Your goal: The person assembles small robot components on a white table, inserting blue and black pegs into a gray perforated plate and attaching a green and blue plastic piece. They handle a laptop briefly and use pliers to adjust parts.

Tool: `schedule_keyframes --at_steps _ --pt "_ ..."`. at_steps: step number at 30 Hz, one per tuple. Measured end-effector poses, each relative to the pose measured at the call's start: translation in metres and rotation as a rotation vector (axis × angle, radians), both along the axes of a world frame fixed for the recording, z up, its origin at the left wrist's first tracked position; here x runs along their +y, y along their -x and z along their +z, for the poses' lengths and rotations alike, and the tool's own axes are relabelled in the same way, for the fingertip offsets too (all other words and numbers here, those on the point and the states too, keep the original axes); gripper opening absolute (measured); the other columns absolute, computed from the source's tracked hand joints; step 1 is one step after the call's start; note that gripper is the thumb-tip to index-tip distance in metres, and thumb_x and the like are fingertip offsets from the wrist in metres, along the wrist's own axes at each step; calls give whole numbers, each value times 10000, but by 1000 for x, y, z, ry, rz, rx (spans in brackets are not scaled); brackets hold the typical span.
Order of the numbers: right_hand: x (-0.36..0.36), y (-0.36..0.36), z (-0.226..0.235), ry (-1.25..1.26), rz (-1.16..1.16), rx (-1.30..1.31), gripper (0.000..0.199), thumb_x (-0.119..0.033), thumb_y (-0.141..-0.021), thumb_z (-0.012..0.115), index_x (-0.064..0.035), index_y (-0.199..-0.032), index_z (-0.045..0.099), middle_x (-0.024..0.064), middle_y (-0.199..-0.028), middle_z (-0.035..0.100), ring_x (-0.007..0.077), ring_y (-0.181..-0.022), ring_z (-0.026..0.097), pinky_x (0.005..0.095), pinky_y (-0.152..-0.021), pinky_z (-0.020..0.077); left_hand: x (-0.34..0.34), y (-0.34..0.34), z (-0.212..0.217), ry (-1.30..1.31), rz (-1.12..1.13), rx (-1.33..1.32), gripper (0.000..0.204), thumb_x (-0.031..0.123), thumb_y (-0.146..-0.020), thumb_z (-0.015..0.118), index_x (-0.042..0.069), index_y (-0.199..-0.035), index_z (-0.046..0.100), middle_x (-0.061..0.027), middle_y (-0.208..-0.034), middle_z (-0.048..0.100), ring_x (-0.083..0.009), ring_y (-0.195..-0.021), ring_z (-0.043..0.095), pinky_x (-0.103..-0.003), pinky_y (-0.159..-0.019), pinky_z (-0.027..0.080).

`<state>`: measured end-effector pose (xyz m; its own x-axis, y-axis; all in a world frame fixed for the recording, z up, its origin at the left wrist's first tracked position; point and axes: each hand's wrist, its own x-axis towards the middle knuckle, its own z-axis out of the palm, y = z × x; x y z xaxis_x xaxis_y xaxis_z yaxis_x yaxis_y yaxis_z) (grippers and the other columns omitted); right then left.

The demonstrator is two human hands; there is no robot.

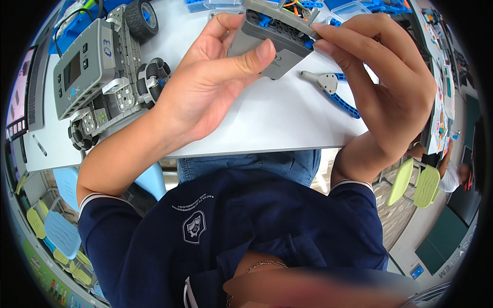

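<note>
My left hand [210, 77] is wrapped round a grey block-shaped robot-kit module [277, 56], thumb along its front, holding it tilted above the table. Blue connector pins stick out of the module's dark top side. A light grey beam [282, 20] runs along that side. My right hand [390, 66] pinches the right end of the beam between thumb and fingertips, near a blue pin [308, 42]. Below the module lies a pin tool [328, 87] with grey jaws and blue handles.
A wheeled robot [123, 66] with a grey controller [82, 69] stands on the white table [246, 128] at the left. Blue parts and clear trays [349, 10] sit along the far side. A pen [39, 146] lies far left. Chairs [416, 182] and another person [452, 174] are beyond.
</note>
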<state>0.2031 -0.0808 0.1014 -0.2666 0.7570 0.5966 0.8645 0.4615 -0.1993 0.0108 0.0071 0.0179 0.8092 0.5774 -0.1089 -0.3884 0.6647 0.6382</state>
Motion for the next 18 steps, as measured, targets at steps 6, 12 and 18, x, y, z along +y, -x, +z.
schedule_keyframes --at_steps 6,12,18 --pt "2 -3 -3 -63 22 -106 287 72 -710 807 26 -990 769 76 -825 632 157 -701 590 273 -608 472 -2 -2 0 -62 32 38 517 190 -985 694 96 -1412 418 -97 -1381 582 -257 -1331 543 -494 -1201 357" --pt "4 -3 -5 -76 34 -121 273 75 -710 804 26 -975 762 77 -832 625 162 -701 593 272 -608 475 -4 -3 4 -110 27 93 524 249 -1033 628 52 -1461 397 -160 -1423 560 -347 -1342 548 -523 -1201 360" --pt "3 1 -4 -67 -5 -145 285 72 -718 802 29 -995 753 83 -861 639 174 -739 616 275 -629 484 -4 2 4 -203 11 109 567 306 -1047 598 1 -1469 374 -190 -1445 534 -353 -1352 537 -522 -1203 356"
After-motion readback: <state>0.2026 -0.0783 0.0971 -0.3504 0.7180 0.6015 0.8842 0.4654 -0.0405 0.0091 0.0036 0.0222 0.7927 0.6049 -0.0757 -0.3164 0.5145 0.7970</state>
